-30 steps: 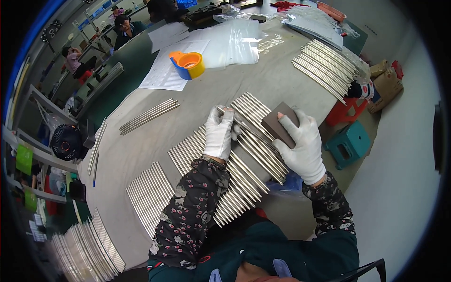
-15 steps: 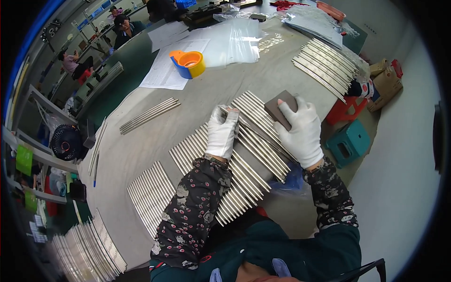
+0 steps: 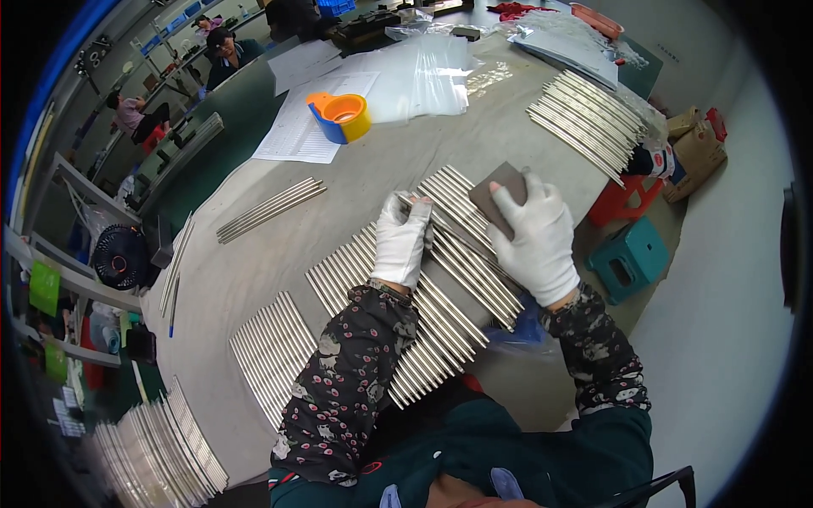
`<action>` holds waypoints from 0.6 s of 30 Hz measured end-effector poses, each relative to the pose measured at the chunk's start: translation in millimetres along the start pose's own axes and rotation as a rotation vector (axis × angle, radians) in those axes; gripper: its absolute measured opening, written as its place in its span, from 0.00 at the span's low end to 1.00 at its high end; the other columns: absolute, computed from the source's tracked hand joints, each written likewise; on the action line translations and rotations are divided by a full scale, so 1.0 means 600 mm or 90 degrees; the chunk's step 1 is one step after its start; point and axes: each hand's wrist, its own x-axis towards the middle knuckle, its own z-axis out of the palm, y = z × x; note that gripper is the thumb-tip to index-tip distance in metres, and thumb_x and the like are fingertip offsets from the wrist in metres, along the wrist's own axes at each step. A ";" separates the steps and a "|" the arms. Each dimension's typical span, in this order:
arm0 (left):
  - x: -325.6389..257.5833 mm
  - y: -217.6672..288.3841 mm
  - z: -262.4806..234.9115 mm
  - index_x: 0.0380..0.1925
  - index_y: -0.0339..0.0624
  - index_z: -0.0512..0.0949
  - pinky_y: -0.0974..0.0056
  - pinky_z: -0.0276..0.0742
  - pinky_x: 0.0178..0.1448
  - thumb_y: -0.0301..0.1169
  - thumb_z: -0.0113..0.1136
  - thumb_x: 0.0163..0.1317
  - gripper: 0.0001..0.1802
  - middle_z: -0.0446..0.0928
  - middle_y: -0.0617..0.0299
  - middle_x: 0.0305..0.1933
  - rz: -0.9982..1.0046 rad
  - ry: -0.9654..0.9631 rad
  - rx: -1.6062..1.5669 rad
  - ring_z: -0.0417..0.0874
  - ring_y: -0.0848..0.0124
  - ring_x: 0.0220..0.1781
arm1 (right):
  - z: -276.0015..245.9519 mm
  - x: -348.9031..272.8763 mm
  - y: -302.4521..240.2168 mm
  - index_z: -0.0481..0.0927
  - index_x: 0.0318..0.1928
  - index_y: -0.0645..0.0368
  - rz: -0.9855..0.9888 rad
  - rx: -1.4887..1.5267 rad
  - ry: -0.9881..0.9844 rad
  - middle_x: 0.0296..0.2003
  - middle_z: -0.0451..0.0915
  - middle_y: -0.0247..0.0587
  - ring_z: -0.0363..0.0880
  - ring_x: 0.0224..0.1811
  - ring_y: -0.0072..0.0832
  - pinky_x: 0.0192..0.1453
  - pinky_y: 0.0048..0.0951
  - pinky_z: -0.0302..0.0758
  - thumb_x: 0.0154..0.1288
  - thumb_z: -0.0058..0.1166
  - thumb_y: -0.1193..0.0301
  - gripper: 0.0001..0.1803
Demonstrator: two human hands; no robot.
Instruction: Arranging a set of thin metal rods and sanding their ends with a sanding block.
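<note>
My left hand [image 3: 401,239], in a white glove with bare fingertips showing, is closed on the end of a thin metal rod [image 3: 465,240]. That rod slants down to the right, and its far part passes under my right hand [image 3: 539,241]. Also gloved, my right hand grips a flat brown block [image 3: 499,191] that looks like a sanding sponge. Whether the block touches the rod is hidden by the fingers. Beneath both hands lie rows of shiny metal rods [image 3: 436,334], side by side and slanting toward me.
More rods [image 3: 271,360] lie to the left, with a small bundle [image 3: 271,209] beyond them. A far-right stack of rods [image 3: 584,123] sits near the table edge. A tape dispenser [image 3: 343,117] rests on paper sheets. Beside the table stands a green stool [image 3: 628,258].
My right hand and the brown block have shifted slightly to the left. My left hand stays nearly in place on the rod.
</note>
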 end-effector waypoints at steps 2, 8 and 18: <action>0.006 -0.001 -0.003 0.34 0.46 0.68 0.74 0.64 0.20 0.33 0.59 0.65 0.09 0.69 0.70 0.23 0.003 -0.018 -0.014 0.68 0.82 0.18 | -0.009 -0.006 -0.005 0.78 0.51 0.53 0.038 -0.031 0.049 0.52 0.70 0.57 0.73 0.44 0.47 0.47 0.42 0.74 0.45 0.65 0.64 0.28; -0.004 -0.008 -0.005 0.34 0.45 0.68 0.75 0.65 0.20 0.31 0.58 0.66 0.08 0.71 0.68 0.23 0.015 -0.005 -0.009 0.69 0.81 0.17 | -0.008 -0.012 0.011 0.79 0.51 0.52 0.090 -0.047 -0.020 0.51 0.71 0.57 0.74 0.44 0.46 0.46 0.41 0.75 0.47 0.64 0.64 0.26; -0.003 0.008 -0.008 0.36 0.42 0.68 0.76 0.66 0.16 0.35 0.56 0.67 0.10 0.78 0.58 0.28 -0.018 -0.058 0.013 0.75 0.77 0.17 | -0.018 -0.044 0.022 0.79 0.51 0.54 0.095 0.029 0.021 0.52 0.71 0.57 0.73 0.47 0.49 0.50 0.41 0.75 0.45 0.64 0.67 0.27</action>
